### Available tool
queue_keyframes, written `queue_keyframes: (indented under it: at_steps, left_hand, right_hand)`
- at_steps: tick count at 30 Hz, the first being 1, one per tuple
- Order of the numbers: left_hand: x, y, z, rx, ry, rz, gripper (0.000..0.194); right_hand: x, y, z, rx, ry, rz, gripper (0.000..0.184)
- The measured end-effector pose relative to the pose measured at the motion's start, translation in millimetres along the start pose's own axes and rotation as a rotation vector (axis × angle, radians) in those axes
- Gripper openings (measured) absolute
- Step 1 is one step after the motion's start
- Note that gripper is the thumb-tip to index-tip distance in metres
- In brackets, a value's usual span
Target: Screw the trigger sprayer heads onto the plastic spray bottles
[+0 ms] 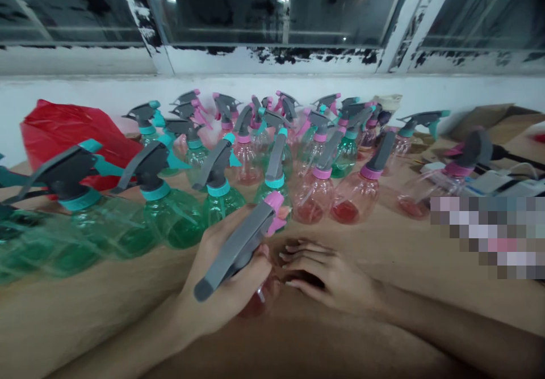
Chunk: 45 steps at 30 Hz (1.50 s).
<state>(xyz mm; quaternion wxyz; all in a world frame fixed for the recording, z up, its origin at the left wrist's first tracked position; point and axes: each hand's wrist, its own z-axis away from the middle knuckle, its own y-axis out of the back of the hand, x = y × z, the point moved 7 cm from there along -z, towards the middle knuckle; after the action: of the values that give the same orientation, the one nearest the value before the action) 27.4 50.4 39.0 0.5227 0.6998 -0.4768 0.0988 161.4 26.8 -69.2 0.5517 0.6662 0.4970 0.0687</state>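
Clear pink spray bottle [242, 248], grey head [227, 262] on, pink nozzle [273, 199] facing away, body [258, 301] mostly hidden

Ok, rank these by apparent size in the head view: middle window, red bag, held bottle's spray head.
1. Middle window
2. Red bag, partly covered
3. Spray head of the bottle in the left hand, perhaps enlarged by nearness to the camera

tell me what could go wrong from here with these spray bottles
If pushed forward, the held spray bottle could knock the green bottles standing close ahead. The left hand wraps it just under the sprayer head, so a stray finger might press the pink trigger.
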Motion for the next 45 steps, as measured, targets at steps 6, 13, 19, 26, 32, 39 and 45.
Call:
queue_keyframes:
  at_steps: [6, 13, 19, 26, 32, 39, 45]
  left_hand:
    - [-1.4, -5.5, 0.2, -0.064, -0.014, 0.134, 0.011]
    - [-0.7, -4.9, 0.2, -0.051, -0.016, 0.118, 0.009]
    - [-0.7, -5.4, -1.2, -0.053, -0.013, 0.141, 0.014]
    - [-0.9, -5.0, -0.7, -0.063, -0.046, 0.118, 0.011]
    - [-0.4, -5.3, 0.1, -0.061, -0.056, 0.137, 0.011]
    - [-1.4, -5.9, 1.4, -0.068, -0.040, 0.141, 0.011]
    - [-0.6, -4.1, 1.9, -0.072, -0.008, 0.107, 0.010]
  right_hand:
    - [-1.8, -1.0, 0.6, -0.012, 0.028, 0.014, 0.022]
    - [-2.5, -0.2, 1.6, -0.007, 0.033, 0.045, 0.023]
    - [-6.8, -1.7, 4.7, 0.029, 0.097, 0.153, 0.023]
    - [-9.5, -1.5, 5.6, 0.047, 0.125, 0.212, 0.026]
    - [-8.7, 1.0, 5.9, 0.078, 0.098, 0.284, 0.025]
    - [-1.0, 5.1, 6.8, 0.102, -0.073, 0.342, 0.028]
    - [3.8, 6.1, 7.0, 0.084, -0.155, 0.338, 0.030]
